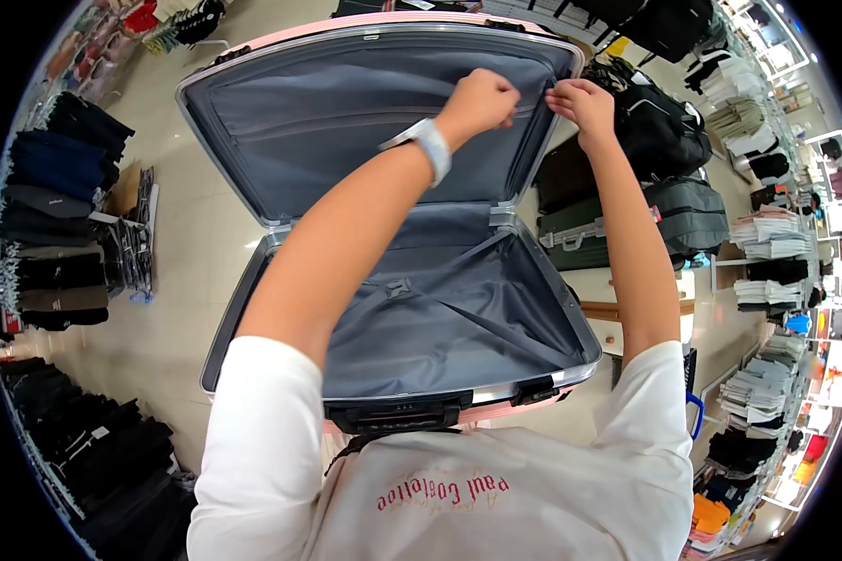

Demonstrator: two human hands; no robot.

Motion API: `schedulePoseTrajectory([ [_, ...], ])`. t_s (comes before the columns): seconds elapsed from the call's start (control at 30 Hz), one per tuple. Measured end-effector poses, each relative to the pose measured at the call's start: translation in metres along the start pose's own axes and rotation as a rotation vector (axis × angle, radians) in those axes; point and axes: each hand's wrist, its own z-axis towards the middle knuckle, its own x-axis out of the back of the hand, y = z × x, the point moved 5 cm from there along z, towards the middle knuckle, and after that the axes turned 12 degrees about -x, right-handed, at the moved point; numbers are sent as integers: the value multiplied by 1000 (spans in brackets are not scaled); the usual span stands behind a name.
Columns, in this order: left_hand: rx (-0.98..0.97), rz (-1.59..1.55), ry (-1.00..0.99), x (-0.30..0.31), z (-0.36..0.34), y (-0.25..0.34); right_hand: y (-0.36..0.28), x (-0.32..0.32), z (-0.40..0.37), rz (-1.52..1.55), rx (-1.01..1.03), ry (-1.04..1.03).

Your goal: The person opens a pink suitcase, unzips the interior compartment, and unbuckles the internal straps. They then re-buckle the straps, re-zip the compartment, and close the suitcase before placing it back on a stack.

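Note:
An open pink hard-shell suitcase (524,404) stands in front of me, its lid raised. Dark grey fabric lining (299,103) covers the inside of the lid, with a seam or zip line running across it. My left hand (482,101), a watch on its wrist, is curled closed in front of the lining, near the lid's upper right. Close beside it, my right hand (585,107) pinches at the lid's upper right edge. Whatever the fingers hold is too small to make out. Crossed straps with a buckle (398,288) lie over the lower half's lining.
Black bags (650,122) and a dark green suitcase (580,234) stand close on the right. Racks of dark clothes (65,196) line the left side. Folded clothes (767,234) fill shelves at the far right. Pale tiled floor (182,262) shows left of the suitcase.

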Motion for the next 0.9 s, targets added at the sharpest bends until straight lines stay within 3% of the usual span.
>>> schedulePoseTrajectory([
  [0.2, 290, -166, 155, -30, 47, -12, 0, 3, -1, -25, -115, -61],
  [0.27, 391, -270, 128, -41, 53, -12, 7, 6, 2, 147, -235, -138],
  [0.4, 488, -434, 172, -54, 57, -14, 12, 7, 0, -4, -204, -140],
  [0.53, 512, -436, 216, -58, 63, -23, 4, 3, -8, -90, -139, -202],
  [0.6, 398, -243, 201, -49, 64, -22, 13, 8, -3, -87, -155, -222],
  [0.67, 401, -180, 156, -49, 64, -19, 22, 14, 1, -233, -90, -85],
  [0.73, 285, 37, 48, -48, 70, -18, 31, 9, 5, -269, -13, -23],
  [0.83, 289, -109, 10, -54, 67, -17, 30, -2, 3, -273, 112, -12],
  [0.9, 312, -219, 8, -54, 65, -14, 24, 2, -2, -478, 194, 213],
])
